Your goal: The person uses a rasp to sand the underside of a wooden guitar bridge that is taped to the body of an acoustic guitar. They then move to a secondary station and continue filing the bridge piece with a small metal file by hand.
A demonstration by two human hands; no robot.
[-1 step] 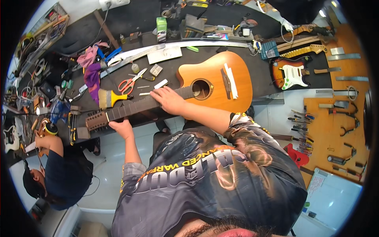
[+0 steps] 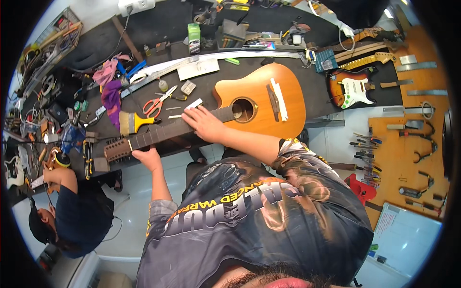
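From the head view, the acoustic guitar (image 2: 259, 103) lies flat on its back on the dark workbench (image 2: 312, 81) in front of me. Its long axis runs slantwise: the orange body sits to my right and farther up the bench, and the neck (image 2: 168, 132) reaches down to my left, ending at the headstock (image 2: 115, 150) near the bench's front edge. The sound hole faces up, and the pale bridge strip lies across the body beyond it.

My right hand (image 2: 206, 124) lies palm down on the fretboard, just short of the sound hole. Its fingers (image 2: 192, 116) are spread a little and pressed flat across the neck, pointing toward the headstock; they clamp nothing. My left hand (image 2: 148, 158) comes up from under the front edge of the bench, and its fingers curl against the underside of the neck, close to the headstock. I cannot tell how tightly they grip, since the neck hides the tips.

Taking the guitar as the landmark: a yellow-handled brush (image 2: 134, 122) lies just beyond the neck, near the headstock end. Red-handled scissors (image 2: 156, 103) lie a little farther beyond it. A purple cloth (image 2: 111, 98) is crumpled to the left of the brush. A long steel ruler (image 2: 230, 56) runs along the bench beyond the body. A green box (image 2: 194, 37) stands upright farther back; I cannot see what is inside. An electric guitar (image 2: 353, 89) lies to the right of the body. Another person (image 2: 72, 206) sits to the left, past the headstock.
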